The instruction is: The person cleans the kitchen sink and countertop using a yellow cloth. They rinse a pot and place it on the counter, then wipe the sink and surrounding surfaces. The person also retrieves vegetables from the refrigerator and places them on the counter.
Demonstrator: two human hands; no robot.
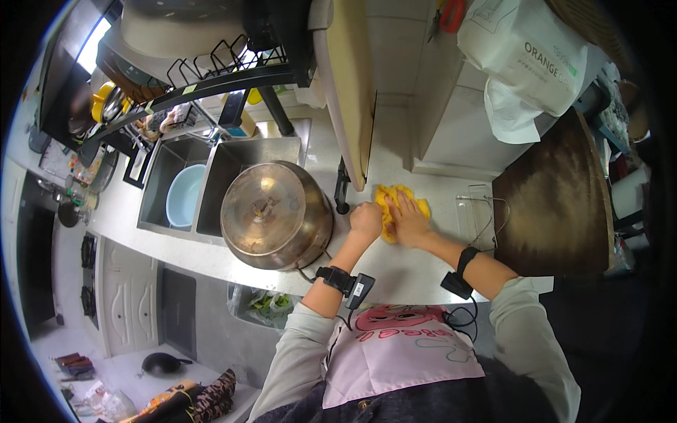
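Observation:
A crumpled yellow cloth (394, 193) lies on the white countertop (391, 275). Spread flat on top of it is my right hand (408, 219), palm down with fingers pointing away from me. My left hand (366, 219) is curled into a fist at the left edge of the cloth; nothing shows inside it. Just left of my left forearm, a large metal pot (270, 211) sits upside down, partly over the right basin of the double sink (222, 185). Both wrists wear black straps with small devices and cables.
A wooden board (346, 100) stands upright behind my left hand. To the right are a wire stand (484, 217) and a dark wooden board (555, 211). A tissue pack (534, 69) hangs upper right. A blue basin (186, 195) sits in the left sink, below a black dish rack (195, 87).

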